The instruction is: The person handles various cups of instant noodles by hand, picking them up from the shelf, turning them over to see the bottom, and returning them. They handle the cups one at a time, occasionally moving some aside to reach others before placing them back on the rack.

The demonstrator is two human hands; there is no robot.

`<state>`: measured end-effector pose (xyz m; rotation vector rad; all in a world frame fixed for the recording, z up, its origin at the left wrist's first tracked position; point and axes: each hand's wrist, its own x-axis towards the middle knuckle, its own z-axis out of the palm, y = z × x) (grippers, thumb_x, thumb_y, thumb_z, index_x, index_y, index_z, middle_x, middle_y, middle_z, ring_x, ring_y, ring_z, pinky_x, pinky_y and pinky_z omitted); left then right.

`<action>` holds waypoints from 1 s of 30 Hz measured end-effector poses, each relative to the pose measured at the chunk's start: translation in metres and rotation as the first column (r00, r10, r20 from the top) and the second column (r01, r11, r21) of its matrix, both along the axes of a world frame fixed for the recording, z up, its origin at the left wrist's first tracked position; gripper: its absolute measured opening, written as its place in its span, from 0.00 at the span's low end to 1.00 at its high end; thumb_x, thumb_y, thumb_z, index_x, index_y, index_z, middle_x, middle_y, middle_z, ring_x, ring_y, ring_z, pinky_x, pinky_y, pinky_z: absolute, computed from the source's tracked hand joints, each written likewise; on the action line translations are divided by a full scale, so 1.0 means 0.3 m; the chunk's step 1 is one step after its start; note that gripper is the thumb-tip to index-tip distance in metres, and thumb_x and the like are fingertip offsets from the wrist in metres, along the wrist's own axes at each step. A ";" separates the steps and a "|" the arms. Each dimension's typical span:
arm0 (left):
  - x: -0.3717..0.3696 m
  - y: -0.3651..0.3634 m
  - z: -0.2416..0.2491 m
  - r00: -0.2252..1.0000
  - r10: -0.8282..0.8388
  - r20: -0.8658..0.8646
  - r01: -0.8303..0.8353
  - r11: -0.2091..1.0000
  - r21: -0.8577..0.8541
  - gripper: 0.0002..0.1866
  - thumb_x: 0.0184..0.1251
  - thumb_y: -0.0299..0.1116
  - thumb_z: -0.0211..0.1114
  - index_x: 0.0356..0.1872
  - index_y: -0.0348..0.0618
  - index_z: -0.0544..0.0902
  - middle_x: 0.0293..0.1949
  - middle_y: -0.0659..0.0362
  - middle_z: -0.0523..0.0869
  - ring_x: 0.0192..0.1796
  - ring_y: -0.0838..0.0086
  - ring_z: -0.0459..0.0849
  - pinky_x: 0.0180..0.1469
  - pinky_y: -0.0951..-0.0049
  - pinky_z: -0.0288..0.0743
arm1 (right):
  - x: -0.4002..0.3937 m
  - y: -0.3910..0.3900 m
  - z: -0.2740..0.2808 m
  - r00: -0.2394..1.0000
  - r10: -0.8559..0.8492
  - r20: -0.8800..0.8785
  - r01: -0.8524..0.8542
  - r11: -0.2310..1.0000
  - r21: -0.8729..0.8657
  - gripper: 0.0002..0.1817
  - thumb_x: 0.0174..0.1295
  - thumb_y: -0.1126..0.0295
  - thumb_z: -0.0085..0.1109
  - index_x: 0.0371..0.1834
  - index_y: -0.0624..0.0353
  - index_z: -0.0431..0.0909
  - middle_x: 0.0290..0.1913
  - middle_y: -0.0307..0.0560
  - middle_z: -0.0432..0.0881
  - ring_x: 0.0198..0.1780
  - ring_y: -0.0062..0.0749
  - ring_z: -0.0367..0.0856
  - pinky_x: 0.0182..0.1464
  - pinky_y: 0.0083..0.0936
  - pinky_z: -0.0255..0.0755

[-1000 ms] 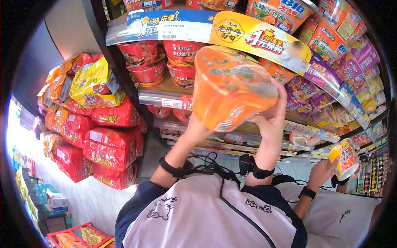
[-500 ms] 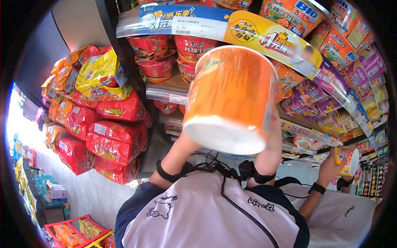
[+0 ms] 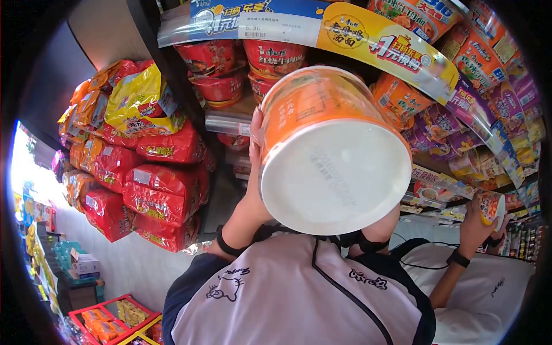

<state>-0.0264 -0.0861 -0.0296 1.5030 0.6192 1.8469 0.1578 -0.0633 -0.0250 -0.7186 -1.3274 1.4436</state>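
Note:
A large orange instant noodle bucket (image 3: 336,172) is held up close in front of me, tilted so its white printed bottom faces the camera. The fingers of my left hand (image 3: 256,135) lie along its left side, closed against the wall. My right forearm (image 3: 380,227) runs up behind the bucket on the right. The bucket hides my right hand, which appears to hold it from the far side. Red noodle bowls (image 3: 275,57) stand stacked on the shelf just behind the bucket.
A blue and yellow price strip (image 3: 351,31) edges the shelf above. Red noodle packs (image 3: 164,192) are piled at left. More orange buckets (image 3: 399,98) and purple bowls (image 3: 440,123) fill the right. Beside me a person's hand (image 3: 474,227) holds a small cup (image 3: 491,207).
The bucket has tipped so its bottom now faces the camera, where mostly its orange side showed before. My left fingers have come into sight on its left side. The other person's cup has turned.

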 end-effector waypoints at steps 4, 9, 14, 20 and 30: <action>-0.018 -0.016 0.025 0.946 -0.271 0.177 0.299 0.941 -0.157 0.44 0.69 0.50 0.51 0.71 0.49 0.30 0.72 0.52 0.45 0.72 0.64 0.54 0.69 0.61 0.54 | 0.019 -0.003 -0.011 0.999 0.002 0.032 -0.001 1.000 -0.027 0.48 0.51 0.43 0.64 0.68 0.62 0.56 0.59 0.43 0.71 0.57 0.25 0.71 0.56 0.24 0.67; -0.004 -0.035 0.062 0.897 -0.341 0.281 0.399 0.897 -0.188 0.49 0.62 0.55 0.56 0.71 0.45 0.34 0.71 0.51 0.47 0.72 0.61 0.53 0.70 0.59 0.52 | 0.057 0.005 -0.012 0.997 0.004 0.075 0.001 0.998 -0.061 0.48 0.51 0.43 0.64 0.68 0.62 0.56 0.60 0.43 0.71 0.57 0.25 0.71 0.56 0.24 0.67; -0.037 0.022 0.026 0.837 0.096 -0.539 -0.105 0.994 0.014 0.58 0.48 0.64 0.64 0.71 0.42 0.44 0.71 0.47 0.52 0.72 0.50 0.50 0.70 0.52 0.45 | 0.143 0.035 -0.005 0.990 -0.007 0.141 0.021 0.995 -0.100 0.48 0.51 0.43 0.63 0.68 0.63 0.57 0.60 0.42 0.71 0.57 0.25 0.71 0.57 0.24 0.66; -0.008 0.025 0.037 0.664 0.228 -0.712 -0.136 0.973 0.185 0.59 0.42 0.73 0.60 0.69 0.36 0.56 0.69 0.43 0.57 0.72 0.43 0.47 0.69 0.45 0.40 | 0.285 0.090 0.000 0.996 -0.037 0.086 0.034 0.999 0.031 0.48 0.48 0.48 0.69 0.68 0.63 0.57 0.56 0.41 0.73 0.56 0.25 0.72 0.52 0.23 0.70; 0.056 0.010 -0.007 0.818 -0.307 -0.486 0.172 0.937 -0.303 0.48 0.48 0.59 0.67 0.63 0.32 0.63 0.65 0.45 0.65 0.68 0.53 0.61 0.68 0.60 0.52 | 0.300 0.168 0.106 0.990 0.072 -0.121 -0.051 0.985 0.165 0.61 0.29 0.64 0.80 0.70 0.65 0.51 0.63 0.48 0.70 0.63 0.36 0.68 0.64 0.33 0.59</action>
